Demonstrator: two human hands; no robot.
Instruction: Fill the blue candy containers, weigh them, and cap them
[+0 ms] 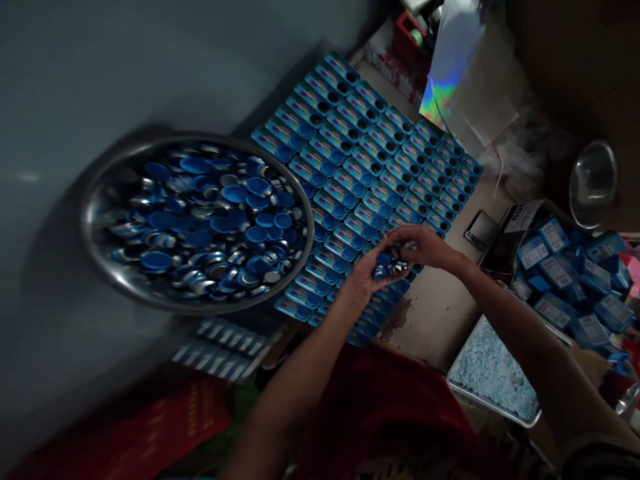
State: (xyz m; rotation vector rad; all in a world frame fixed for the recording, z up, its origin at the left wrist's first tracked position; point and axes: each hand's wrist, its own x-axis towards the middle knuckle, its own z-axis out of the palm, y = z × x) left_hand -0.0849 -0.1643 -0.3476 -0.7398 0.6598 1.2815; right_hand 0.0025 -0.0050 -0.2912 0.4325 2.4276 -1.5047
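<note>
My left hand (364, 275) is cupped palm up around several small round discs (381, 267) with blue faces and silver rims. Just above that palm, my right hand (420, 245) has its fingers bent together at the discs, apparently pinching one; its fingertips are partly hidden. Under both hands lie rows of blue printed cards (350, 180), each with a round spot at one end. Toward the bowl, many spots look filled with blue discs; those farther right show dark round hollows. A large metal bowl (200, 308) heaped with loose blue and silver discs (235, 193) stands left of the hands.
At right, a dark box holds small blue cartons (555, 267). Near my right forearm is a tray of pale blue bits (495, 367). A phone-like dark object (481, 229) lies on the table. Shiny film (453, 67) and a clear bowl (593, 183) are at the back right.
</note>
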